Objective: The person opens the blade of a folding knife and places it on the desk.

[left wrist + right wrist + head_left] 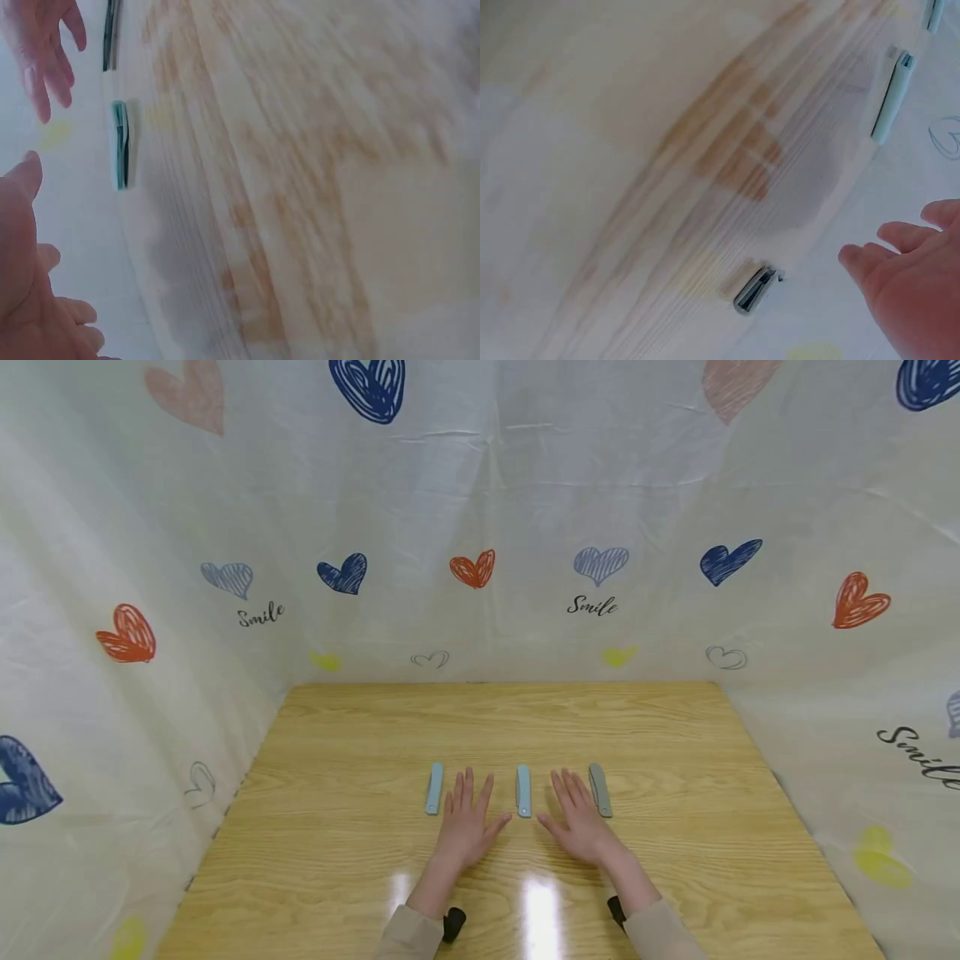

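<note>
Three slim folding knives, or similar folded tools with a pivot dot at the near end, lie in a row on the wooden table (360, 860). The left one (434, 788) and the middle one (523, 791) (120, 146) (892, 97) are light blue; the right one (600, 790) (754, 290) is grey. My left hand (465, 831) (30, 277) is spread, palm down, between the two blue ones, holding nothing. Between the middle and grey ones, my right hand (581, 827) (915, 277) is likewise spread, its fingers beside the grey one.
A white curtain (525, 502) printed with hearts and "Smile" lettering hangs behind the table and along both sides. Black straps (453, 924) circle the wrists below beige sleeves (411, 935). Bright reflections show on the near part of the tabletop.
</note>
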The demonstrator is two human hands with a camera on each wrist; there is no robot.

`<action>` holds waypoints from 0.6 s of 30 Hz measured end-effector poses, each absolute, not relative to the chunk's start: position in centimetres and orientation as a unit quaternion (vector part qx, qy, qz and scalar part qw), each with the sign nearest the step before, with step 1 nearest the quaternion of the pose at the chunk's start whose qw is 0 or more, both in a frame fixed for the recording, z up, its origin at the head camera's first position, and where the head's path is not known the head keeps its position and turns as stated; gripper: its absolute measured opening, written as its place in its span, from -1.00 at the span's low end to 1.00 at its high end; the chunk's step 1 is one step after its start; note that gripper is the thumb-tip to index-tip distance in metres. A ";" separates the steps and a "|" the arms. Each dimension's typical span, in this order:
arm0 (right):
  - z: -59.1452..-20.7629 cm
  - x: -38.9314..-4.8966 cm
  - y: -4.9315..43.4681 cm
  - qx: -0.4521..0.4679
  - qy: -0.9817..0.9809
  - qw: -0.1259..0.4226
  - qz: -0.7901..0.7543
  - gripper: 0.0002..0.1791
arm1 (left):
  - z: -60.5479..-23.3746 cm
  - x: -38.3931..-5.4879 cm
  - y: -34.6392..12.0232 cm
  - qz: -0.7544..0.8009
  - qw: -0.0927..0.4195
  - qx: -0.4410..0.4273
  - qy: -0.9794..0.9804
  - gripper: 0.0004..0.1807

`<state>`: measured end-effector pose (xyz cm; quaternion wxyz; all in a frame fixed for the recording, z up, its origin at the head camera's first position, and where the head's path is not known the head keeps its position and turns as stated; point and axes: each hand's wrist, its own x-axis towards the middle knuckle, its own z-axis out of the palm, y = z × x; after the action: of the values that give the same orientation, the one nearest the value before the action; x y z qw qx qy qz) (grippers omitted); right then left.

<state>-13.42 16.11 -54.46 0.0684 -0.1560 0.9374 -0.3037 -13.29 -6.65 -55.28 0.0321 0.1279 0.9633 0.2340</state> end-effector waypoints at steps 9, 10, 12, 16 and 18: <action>-55.0 -14.5 15.0 -0.088 0.894 0.082 -0.432 -0.22 | -55.2 -14.1 -6.3 0.336 0.023 0.117 0.934 -0.22; -55.1 -14.7 14.8 -0.077 0.887 0.083 -0.447 -0.23 | -55.3 -14.2 -6.2 0.352 0.023 0.113 0.929 -0.23; -55.2 -15.1 14.5 -0.051 0.873 0.084 -0.477 -0.26 | -55.4 -14.5 -5.9 0.383 0.024 0.101 0.918 -0.25; -55.3 -15.9 14.0 0.005 0.829 0.096 -0.551 -0.31 | -55.7 -15.1 -5.2 0.450 0.017 0.074 0.890 -0.34; -55.4 -16.3 13.9 0.025 0.804 0.102 -0.585 -0.32 | -55.7 -15.5 -4.7 0.478 0.011 0.056 0.877 -0.39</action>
<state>-16.32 13.91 -55.38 0.1018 0.0254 0.8041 -0.5852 -15.49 -4.73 -55.74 0.0112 0.0562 0.8766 0.4778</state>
